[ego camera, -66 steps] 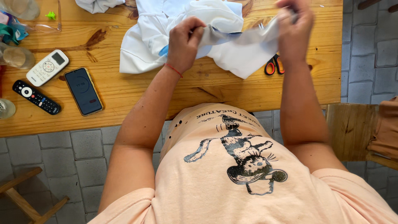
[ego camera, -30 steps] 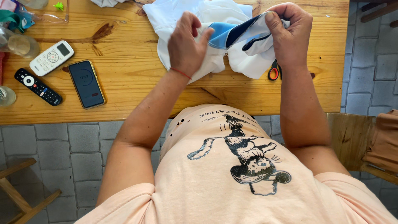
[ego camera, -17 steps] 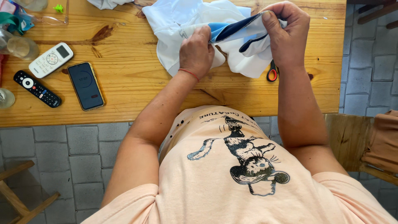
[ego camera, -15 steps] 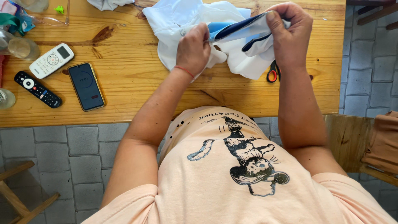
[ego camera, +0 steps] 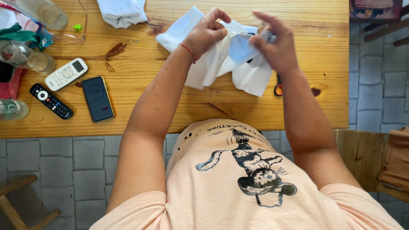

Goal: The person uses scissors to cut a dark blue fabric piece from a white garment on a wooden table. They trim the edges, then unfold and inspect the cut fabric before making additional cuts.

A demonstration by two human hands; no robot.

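A person sits at a wooden table (ego camera: 140,106) and holds a white cloth (ego camera: 221,64) with both hands. The cloth has a light blue part near the middle. It is bunched up and lifted a little, and its lower folds hang down onto the table top.

The left hand (ego camera: 206,36) is curled into a loose fist. Its fingers pinch a fold of the white cloth. A thin red string is tied around that wrist. The right hand (ego camera: 275,44) grips the other side of the cloth. Its thumb and fingers press together on the bunched part, and its pointing finger sticks up a bit. The two hands are close, with the cloth stretched between them.

Just beside the right wrist lie scissors (ego camera: 277,87) with an orange handle, partly hidden under the cloth. Another folded white cloth (ego camera: 122,12) lies at the far edge of the table.

On the left side of the table lie a black phone (ego camera: 98,99), a white remote (ego camera: 66,73) and a black remote (ego camera: 51,101). They are well apart from the hands. Clear bottles (ego camera: 27,59) lie near the left edge, next to some green fabric (ego camera: 23,36). A tiny green thing (ego camera: 77,27) sits close by.

The floor below is grey tiles (ego camera: 55,157).
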